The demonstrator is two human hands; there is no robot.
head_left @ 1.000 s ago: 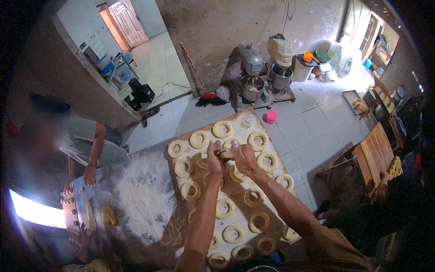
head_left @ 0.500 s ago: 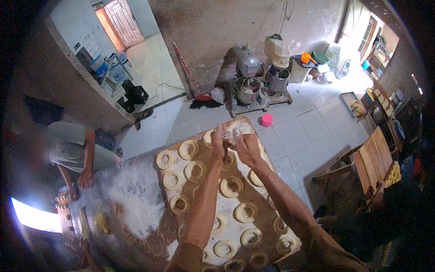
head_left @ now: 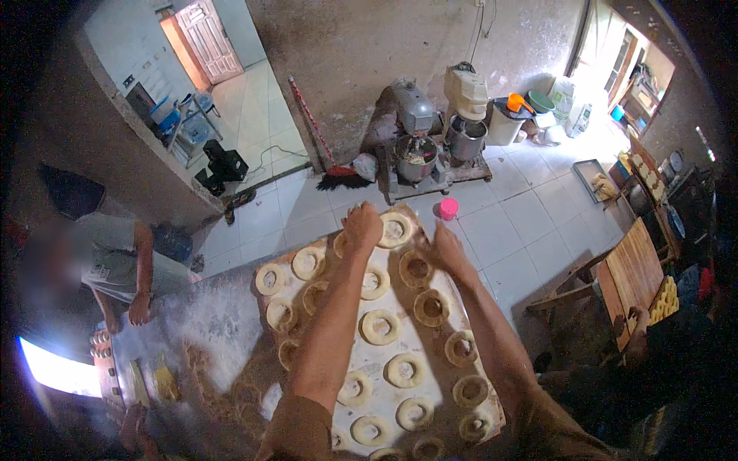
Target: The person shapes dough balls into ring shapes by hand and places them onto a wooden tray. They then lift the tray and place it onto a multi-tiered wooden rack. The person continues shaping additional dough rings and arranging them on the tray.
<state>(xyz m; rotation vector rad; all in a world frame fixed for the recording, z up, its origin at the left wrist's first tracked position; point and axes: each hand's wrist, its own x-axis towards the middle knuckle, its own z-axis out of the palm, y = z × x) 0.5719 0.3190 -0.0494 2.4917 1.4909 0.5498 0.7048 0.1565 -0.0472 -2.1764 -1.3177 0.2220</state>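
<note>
My left hand [head_left: 362, 227] is at the board's far edge, just left of a pale dough ring [head_left: 395, 229]; its bent fingertips are hard to make out. My right hand [head_left: 450, 250] is right of that ring, apart from my left, with loosely extended, empty fingers. Under my forearms the floured board [head_left: 417, 370] holds rows of several dough rings [head_left: 380, 326], some in shadow. Left of it lies a flour-dusted tabletop [head_left: 215, 346] with a yellow item [head_left: 165, 383] on it.
A co-worker [head_left: 115, 261] leans at the left table. Another person's hand [head_left: 636, 315] is by a wooden board [head_left: 632, 265] at right, near yellow pieces [head_left: 663, 303]. Two mixers [head_left: 415, 157], a broom [head_left: 342, 175] and a pink container [head_left: 449, 207] are on the tiled floor beyond.
My hands were together around dough; they have moved apart, left and right, and a ring now lies flat between them at the far edge. The view has shifted slightly.
</note>
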